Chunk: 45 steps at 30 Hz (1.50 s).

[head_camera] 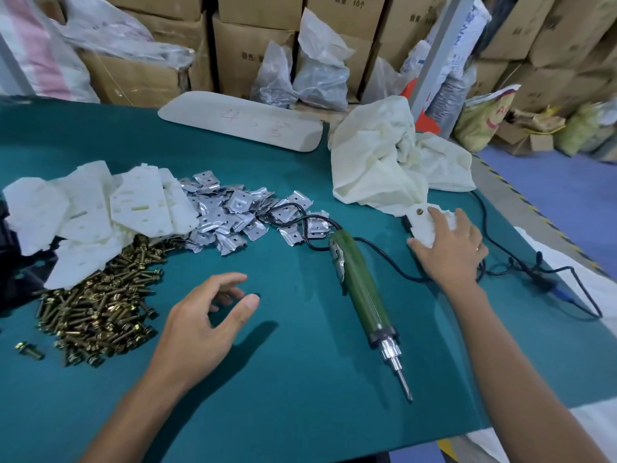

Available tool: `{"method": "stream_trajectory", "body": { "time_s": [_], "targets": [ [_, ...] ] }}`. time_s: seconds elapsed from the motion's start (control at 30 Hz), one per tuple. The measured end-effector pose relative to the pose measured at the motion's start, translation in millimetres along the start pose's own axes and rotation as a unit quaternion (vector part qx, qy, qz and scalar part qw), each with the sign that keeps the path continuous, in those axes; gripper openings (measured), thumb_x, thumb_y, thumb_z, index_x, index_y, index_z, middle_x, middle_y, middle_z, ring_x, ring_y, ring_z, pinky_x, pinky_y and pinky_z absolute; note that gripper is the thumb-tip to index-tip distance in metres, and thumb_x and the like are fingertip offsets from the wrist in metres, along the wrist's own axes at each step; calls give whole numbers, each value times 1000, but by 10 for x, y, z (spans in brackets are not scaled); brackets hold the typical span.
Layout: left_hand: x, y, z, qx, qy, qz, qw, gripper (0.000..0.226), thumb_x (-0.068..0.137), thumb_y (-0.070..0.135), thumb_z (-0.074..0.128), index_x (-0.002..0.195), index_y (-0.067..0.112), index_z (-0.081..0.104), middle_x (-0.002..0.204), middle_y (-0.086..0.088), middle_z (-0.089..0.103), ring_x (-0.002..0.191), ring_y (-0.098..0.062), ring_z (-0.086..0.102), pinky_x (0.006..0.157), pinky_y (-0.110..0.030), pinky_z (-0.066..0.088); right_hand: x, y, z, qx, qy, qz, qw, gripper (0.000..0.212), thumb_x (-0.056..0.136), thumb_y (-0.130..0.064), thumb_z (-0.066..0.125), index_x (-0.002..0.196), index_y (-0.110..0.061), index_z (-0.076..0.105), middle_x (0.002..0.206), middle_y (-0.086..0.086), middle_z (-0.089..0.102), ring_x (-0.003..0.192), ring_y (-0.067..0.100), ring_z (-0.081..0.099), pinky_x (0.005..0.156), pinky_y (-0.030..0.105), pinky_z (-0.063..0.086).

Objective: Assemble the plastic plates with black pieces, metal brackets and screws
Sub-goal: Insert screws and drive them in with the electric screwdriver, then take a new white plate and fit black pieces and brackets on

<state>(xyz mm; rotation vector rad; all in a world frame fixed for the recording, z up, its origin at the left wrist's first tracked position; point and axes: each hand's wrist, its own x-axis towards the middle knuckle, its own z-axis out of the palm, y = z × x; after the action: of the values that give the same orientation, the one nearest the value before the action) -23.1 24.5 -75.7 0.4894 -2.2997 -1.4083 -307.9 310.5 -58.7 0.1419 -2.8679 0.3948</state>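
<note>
A heap of white plastic plates [100,208] lies at the left of the green table. Silver metal brackets [233,208] spread beside it, and brass screws [100,305] are piled in front. My right hand [450,248] lies on an assembled plate [421,219] with a screw in it and a black piece under it, at the right; the thumb curls round its near edge. My left hand [207,315] hovers over bare table beside the screws, fingers loosely curled, holding nothing. A green electric screwdriver [364,289] lies between my hands, bit toward me.
The screwdriver's black cable [500,235] loops across the right side of the table [300,379]. A crumpled cream bag [384,162] and a long white panel [240,120] lie at the back. Cardboard boxes [247,48] and plastic bags stand behind. One loose screw [28,349] lies at the left.
</note>
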Motion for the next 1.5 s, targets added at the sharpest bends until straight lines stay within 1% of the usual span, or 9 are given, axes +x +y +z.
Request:
{"method": "stream_trajectory", "body": {
  "time_s": [0.27,0.47,0.57,0.67,0.8,0.97,1.13,1.27,1.5],
  "targets": [
    [2,-24,-16,3,3,2,1000,34,81,58,62,110,40,65,98,27,67,98,3,61,84,-21,44,164,245,-32,44,-23,-23,999,70,89,-36,76,152,-29,45,163,14,23,145,44,20,113,61,33],
    [4,-21,-10,2,-7,-5,1000,40,80,61,61,112,37,66,98,23,67,98,-2,62,80,-6,41,204,208,-160,8,-41,5,999,77,89,-44,76,155,-30,41,166,18,19,150,42,17,119,61,23],
    [8,-13,7,4,-5,-8,1000,45,79,64,60,114,35,66,95,23,67,96,-5,63,81,-10,44,40,-83,-281,100,24,-5,995,75,90,-46,75,154,-24,43,163,24,26,150,40,20,121,57,20],
    [23,-27,18,17,4,-3,1000,32,89,52,66,114,32,67,93,19,67,93,-5,63,83,-23,50,-332,-576,-429,283,56,-94,953,53,92,-42,71,140,-27,55,142,5,51,136,23,42,114,43,38],
    [68,-50,-15,41,36,24,998,21,94,40,66,112,30,67,95,19,67,93,-3,62,86,-29,51,-1135,-1387,-456,450,-37,-158,878,31,87,-47,67,117,-39,64,117,-20,64,107,-5,60,87,4,43],
    [408,5,-401,194,102,85,972,25,93,34,66,117,26,67,103,11,67,101,-12,56,96,-36,44,-1608,-1875,92,480,-155,-161,848,24,93,-13,73,105,-33,66,110,-10,68,96,4,63,77,8,46],
    [963,-30,-1008,356,142,11,923,63,87,61,60,136,22,53,135,-3,58,128,-28,42,106,-43,30,-1579,-1789,381,477,-173,-113,854,22,93,-14,71,95,-36,67,99,-10,71,81,1,63,75,10,48],
    [1249,-137,-1201,424,27,-83,901,121,62,93,55,155,25,21,157,-4,35,146,-31,18,115,-51,16,-1572,-1779,413,470,-176,-119,857,18,94,-19,71,95,-37,67,96,-11,70,81,2,63,75,8,46],
    [1390,-258,-1147,470,20,-83,879,135,52,98,54,157,25,10,152,-9,40,140,-35,24,110,-51,17,-1573,-1775,438,480,-180,-112,851,16,94,-20,70,97,-35,67,96,-10,69,78,4,61,77,17,49]
  ]
}}
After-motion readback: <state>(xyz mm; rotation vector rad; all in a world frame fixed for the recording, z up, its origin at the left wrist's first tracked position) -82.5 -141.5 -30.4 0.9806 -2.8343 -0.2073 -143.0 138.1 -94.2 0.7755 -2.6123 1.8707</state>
